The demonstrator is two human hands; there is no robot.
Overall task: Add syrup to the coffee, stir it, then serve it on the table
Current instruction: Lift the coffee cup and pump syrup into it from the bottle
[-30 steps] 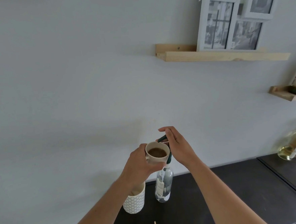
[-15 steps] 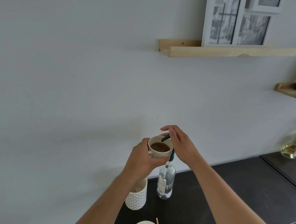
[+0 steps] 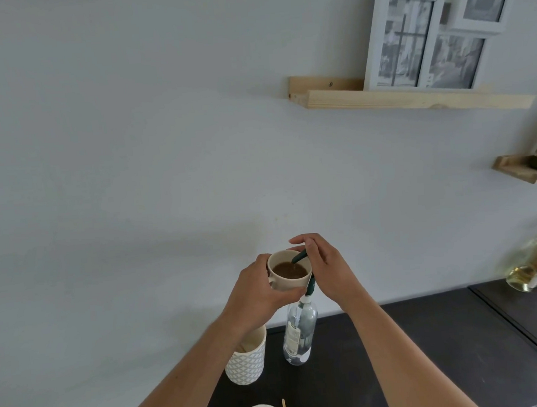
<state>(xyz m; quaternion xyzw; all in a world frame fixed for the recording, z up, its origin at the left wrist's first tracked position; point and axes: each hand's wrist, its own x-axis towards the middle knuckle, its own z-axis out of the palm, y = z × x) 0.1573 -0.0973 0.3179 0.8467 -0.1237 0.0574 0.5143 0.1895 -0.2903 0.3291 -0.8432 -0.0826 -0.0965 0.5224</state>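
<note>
You're pumping syrup: left hand (image 3: 257,294) grips the beige ceramic coffee mug (image 3: 289,271) at lower centre, right hand (image 3: 328,270) seemingly closed on the clear glass bottle's (image 3: 299,334) dark green pump (image 3: 303,266); next, reach for a stirrer.

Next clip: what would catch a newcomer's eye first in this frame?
The cream cup of coffee, raised above the dark counter in the left hand. The right hand presses the green pump of the clear syrup bottle, spout over the cup. White photo frames lean on a wooden shelf, upper right.
</note>
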